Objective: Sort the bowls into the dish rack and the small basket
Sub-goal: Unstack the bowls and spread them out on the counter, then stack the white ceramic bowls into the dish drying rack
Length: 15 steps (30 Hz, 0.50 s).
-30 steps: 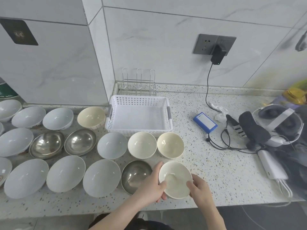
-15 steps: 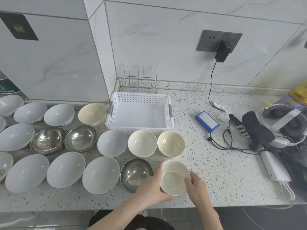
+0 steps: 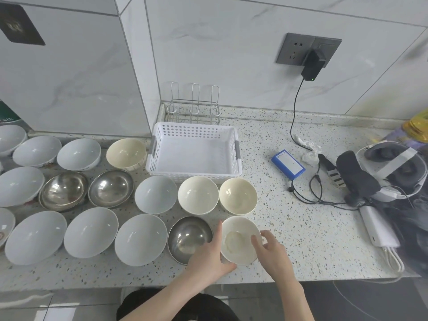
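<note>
From the head view, a cream bowl [image 3: 240, 239] sits at the counter's [image 3: 312, 246] front edge, right of a steel bowl [image 3: 188, 237], gripped at opposite rims by the left hand [image 3: 209, 256] and right hand [image 3: 269, 250]. It looks light, rigid, smooth, probably breakable; the rim grip suits it. Its mouth faces up, tilted slightly toward the person; being round, it has no long axis.

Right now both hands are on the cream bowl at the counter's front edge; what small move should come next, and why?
Probably lift the cream bowl and carry it toward the white basket. The left hand and right hand grip its opposite sides, and basket and wire dish rack hold nothing. Which one suits cream bowls cannot be told.
</note>
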### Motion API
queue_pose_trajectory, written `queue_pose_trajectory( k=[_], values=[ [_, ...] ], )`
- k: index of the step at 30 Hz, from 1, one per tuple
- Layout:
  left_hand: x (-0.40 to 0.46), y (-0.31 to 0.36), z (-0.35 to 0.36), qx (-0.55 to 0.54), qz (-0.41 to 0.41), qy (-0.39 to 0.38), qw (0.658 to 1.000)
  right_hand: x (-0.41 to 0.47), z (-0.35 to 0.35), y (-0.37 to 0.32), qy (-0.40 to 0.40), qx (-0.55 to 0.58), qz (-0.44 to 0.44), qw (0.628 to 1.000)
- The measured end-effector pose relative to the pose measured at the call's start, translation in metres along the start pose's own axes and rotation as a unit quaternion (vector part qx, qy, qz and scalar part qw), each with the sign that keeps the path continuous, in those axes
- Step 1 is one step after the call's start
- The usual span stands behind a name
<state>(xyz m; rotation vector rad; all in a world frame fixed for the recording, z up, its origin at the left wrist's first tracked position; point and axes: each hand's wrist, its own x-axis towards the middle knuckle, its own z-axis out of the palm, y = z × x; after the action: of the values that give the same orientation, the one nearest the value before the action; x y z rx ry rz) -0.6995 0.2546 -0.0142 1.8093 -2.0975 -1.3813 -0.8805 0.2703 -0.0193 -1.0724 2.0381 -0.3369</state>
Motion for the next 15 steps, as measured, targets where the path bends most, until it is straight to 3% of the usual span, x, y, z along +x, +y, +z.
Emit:
queue_pose_trajectory(
  k=[6,10,15],
  values=[
    [-0.007,-0.027,-0.024,-0.106,0.037,0.041,0.993,-0.014,-0.002,-0.028,0.177,-0.043,0.007,0.983],
    [-0.029,-0.056,-0.066,-0.051,0.092,0.1,0.989,-0.019,0.012,-0.076,0.254,-0.007,-0.07,0.965],
    [-0.072,-0.12,-0.125,-0.088,0.072,0.154,0.981,-0.032,0.076,-0.157,0.212,0.047,-0.161,0.963]
  ],
)
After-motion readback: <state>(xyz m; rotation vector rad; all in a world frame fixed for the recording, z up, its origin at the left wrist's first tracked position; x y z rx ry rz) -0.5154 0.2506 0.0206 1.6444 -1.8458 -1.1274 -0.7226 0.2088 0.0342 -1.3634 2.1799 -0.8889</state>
